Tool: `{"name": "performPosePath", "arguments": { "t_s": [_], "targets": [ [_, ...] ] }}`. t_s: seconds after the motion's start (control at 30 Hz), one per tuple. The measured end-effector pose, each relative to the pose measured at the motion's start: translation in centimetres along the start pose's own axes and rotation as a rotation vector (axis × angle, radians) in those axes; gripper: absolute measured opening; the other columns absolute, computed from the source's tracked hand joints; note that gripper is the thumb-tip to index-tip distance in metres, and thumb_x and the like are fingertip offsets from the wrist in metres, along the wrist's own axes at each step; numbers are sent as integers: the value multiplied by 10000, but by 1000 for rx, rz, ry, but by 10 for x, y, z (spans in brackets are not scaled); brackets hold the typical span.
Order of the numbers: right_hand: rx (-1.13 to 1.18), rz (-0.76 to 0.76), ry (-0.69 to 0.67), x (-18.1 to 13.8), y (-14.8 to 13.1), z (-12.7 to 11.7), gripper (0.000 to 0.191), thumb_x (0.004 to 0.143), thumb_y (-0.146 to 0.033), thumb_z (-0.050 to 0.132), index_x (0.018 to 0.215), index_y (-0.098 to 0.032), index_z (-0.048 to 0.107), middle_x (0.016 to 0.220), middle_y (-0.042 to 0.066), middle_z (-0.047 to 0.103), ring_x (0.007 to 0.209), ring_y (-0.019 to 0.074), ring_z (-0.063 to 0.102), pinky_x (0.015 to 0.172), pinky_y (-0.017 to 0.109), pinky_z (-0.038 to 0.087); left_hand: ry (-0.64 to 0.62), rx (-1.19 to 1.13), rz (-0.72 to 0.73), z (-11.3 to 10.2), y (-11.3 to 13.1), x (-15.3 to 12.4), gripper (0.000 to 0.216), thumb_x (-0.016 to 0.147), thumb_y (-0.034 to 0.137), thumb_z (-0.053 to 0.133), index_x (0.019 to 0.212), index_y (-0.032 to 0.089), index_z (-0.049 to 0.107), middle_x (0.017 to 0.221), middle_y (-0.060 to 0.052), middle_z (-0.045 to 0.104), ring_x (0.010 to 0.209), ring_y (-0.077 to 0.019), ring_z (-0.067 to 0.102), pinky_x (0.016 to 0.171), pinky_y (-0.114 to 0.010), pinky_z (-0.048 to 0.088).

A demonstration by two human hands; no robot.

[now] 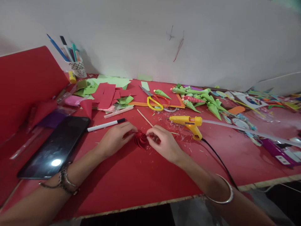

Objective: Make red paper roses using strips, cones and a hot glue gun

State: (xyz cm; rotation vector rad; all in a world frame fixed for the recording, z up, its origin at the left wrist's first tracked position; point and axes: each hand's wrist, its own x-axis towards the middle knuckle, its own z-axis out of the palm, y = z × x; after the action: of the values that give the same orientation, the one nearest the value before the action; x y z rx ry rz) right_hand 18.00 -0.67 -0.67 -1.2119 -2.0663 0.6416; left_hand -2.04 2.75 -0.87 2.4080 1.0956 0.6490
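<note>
A small coil of dark red paper strip rests on the red table between my hands. My left hand pinches its left side with thumb and fingertips. On the other side my right hand is closed, thumb against fingers, at the coil's right edge. Part of the coil is hidden by the fingertips. Just behind the hands lies a thin wooden stick. A yellow glue gun with a long clear glue stick in its back lies to the right of my right hand.
A black tablet and a white marker lie left. Behind are scissors, red paper pieces and green paper cones. A pen cup stands at the wall; a purple power strip sits right.
</note>
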Motion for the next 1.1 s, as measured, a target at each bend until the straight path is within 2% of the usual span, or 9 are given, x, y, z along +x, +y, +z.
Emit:
{"name": "performPosePath", "arguments": {
  "t_s": [0.1,0.2,0.37,0.5,0.7,0.9,1.1],
  "targets": [
    [26,32,82,-1,-1,0,121,751,-127,468,841,-196,424,733,-18,471,632,89,502,578,202,429,100,11,-28,-1,1,0,150,826,218,416,943,190,506,887,-23,551,744,-136,529,666,-244,420],
    [19,32,67,-2,-5,-1,152,737,-187,518,826,-203,395,727,-24,450,597,89,478,570,215,429,155,9,-15,-3,3,-3,142,830,226,418,952,179,473,867,-24,527,703,-125,511,657,-247,423],
    [-24,6,-8,-3,-8,-2,199,740,-276,572,849,-210,419,830,2,486,688,112,500,611,235,427,38,-25,36,-6,12,-6,192,816,292,457,972,180,451,882,-31,508,744,-142,507,680,-266,428],
    [-39,28,-36,-2,-8,0,198,744,-275,578,866,-212,435,864,10,513,729,121,521,612,232,425,-9,-34,27,-4,17,-6,213,780,275,499,966,183,449,915,-35,507,806,-158,501,713,-274,423],
    [-16,46,-52,-2,-7,2,213,752,-253,571,922,-216,448,896,16,543,750,128,543,631,242,438,1,-12,-11,0,16,-6,190,773,235,488,952,187,449,900,-28,508,783,-154,503,684,-273,418],
    [62,43,-21,-2,-8,0,236,738,-219,577,941,-215,456,911,18,552,759,124,547,659,249,459,-4,-12,30,-1,16,-6,175,782,219,459,953,182,452,900,-38,512,795,-159,501,704,-282,421],
    [129,-47,108,-1,-10,-6,120,803,-147,434,888,-197,502,826,20,528,705,108,523,629,238,450,73,15,12,-2,13,-6,148,811,219,427,954,184,444,857,-25,524,768,-153,518,696,-277,422]
  ]
}}
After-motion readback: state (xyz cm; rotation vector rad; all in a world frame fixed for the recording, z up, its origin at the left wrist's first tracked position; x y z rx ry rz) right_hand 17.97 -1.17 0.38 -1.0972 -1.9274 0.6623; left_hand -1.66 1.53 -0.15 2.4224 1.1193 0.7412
